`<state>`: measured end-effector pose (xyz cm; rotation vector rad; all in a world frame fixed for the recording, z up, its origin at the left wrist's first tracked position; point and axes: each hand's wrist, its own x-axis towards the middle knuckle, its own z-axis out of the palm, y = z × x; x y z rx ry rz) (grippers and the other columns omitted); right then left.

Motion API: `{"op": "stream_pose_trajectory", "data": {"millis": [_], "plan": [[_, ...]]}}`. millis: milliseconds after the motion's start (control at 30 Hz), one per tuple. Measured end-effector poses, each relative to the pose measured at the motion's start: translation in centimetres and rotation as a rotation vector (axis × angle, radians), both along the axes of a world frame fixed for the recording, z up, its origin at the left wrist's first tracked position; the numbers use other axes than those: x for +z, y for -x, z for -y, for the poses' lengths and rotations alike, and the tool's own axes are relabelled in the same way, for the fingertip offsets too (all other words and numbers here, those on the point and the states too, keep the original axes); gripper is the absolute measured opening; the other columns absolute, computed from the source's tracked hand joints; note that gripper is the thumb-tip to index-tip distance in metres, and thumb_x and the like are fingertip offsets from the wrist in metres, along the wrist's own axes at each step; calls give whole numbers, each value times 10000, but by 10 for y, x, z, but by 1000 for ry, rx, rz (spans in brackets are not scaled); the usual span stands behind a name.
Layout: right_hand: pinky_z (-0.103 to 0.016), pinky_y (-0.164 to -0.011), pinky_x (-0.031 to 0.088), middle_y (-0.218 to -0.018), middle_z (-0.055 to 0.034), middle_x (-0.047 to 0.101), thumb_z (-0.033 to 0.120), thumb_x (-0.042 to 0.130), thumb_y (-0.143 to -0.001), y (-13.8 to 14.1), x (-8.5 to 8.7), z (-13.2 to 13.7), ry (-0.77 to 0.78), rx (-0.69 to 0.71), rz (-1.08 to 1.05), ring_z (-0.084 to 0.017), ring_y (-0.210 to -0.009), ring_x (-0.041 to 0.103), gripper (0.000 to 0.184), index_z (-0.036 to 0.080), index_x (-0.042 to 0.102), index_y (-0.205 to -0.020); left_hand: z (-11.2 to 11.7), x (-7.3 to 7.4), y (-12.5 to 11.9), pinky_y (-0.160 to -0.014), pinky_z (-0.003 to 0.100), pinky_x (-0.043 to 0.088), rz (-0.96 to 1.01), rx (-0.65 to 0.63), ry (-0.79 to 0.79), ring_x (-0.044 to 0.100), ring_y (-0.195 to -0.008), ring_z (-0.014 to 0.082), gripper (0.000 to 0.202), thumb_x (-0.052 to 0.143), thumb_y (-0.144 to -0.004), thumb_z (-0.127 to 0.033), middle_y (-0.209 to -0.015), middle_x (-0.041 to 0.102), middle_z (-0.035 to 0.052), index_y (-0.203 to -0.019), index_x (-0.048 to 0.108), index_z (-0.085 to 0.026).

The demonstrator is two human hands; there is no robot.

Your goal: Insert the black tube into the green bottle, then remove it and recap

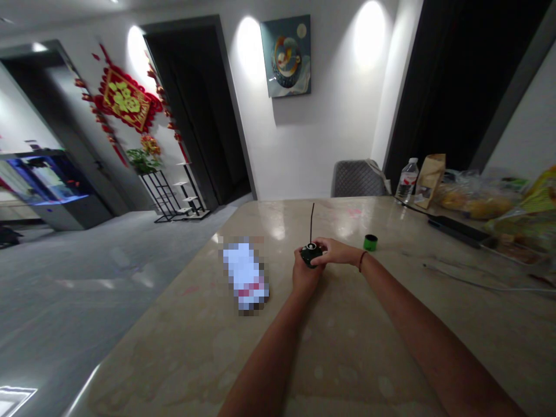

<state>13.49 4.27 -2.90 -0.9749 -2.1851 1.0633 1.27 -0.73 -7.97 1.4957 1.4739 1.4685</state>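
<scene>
Both my hands meet over a small dark round object (311, 253) on the beige stone table (347, 347). A thin dark stick (312, 223) rises straight up from it. My left hand (304, 274) curls around the object from below. My right hand (334, 252) pinches its top from the right side, and a red band sits on that wrist. A small green ring-shaped cap (370, 242) lies on the table just right of my right hand.
A blurred white packet (245, 277) lies left of my hands. At the far right stand a water bottle (407, 180), a brown paper bag (430, 180), bags of food (482, 204) and a dark flat bar (456, 229). A cable (478, 284) crosses the table. A grey chair (358, 179) stands behind.
</scene>
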Motion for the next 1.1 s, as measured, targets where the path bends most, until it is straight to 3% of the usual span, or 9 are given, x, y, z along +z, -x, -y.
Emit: {"op": "stream_pose_trajectory", "data": {"millis": [200, 367, 500, 667, 900, 1100], "plan": [[-278, -750, 445, -938, -51, 590, 323, 704, -549, -2, -6, -4, 19, 22, -50, -165, -846, 567, 502, 149, 503, -976, 1, 1, 0, -653, 250, 427, -38, 1, 40, 588, -795, 174, 530, 652, -602, -303, -930, 616, 50, -1073, 439, -189], [-284, -754, 445, -926, -53, 596, 325, 704, -543, -6, -4, -3, 1, -10, -54, -170, -848, 568, 499, 147, 512, -968, -2, -1, 1, -667, 275, 421, -132, 22, 62, 584, -829, 210, 489, 643, -606, -396, -944, 621, 66, -1032, 502, -204], [-280, -745, 444, -904, -53, 599, 342, 697, -549, -8, -2, -3, -10, -39, -38, -171, -837, 569, 479, 142, 514, -944, -7, 4, 10, -665, 298, 418, -307, -58, 60, 587, -815, 239, 475, 625, -603, -475, -917, 631, 69, -997, 548, -221], [-279, -747, 433, -903, -55, 600, 382, 692, -548, -8, -2, -4, -63, -75, 13, -175, -847, 566, 491, 144, 511, -937, -14, 8, 24, -662, 302, 428, -392, -192, 81, 593, -749, 230, 462, 660, -565, -455, -851, 645, 45, -963, 573, -236], [-261, -666, 406, -865, -63, 596, 375, 695, -521, -4, 5, 3, -284, -131, 222, -172, -764, 550, 487, 141, 526, -913, -3, -1, 28, -788, 308, 422, -395, -248, -63, 555, -922, 216, 497, 640, -618, -337, -1051, 591, 70, -1078, 489, -219], [-267, -679, 408, -868, -68, 597, 376, 698, -511, -6, 3, 0, -314, -191, 275, -182, -775, 553, 509, 146, 517, -928, 8, -4, 27, -942, 364, 332, -765, -204, -1, 453, -1101, 227, 483, 466, -752, -331, -1204, 490, 119, -1191, 388, -146]]}}
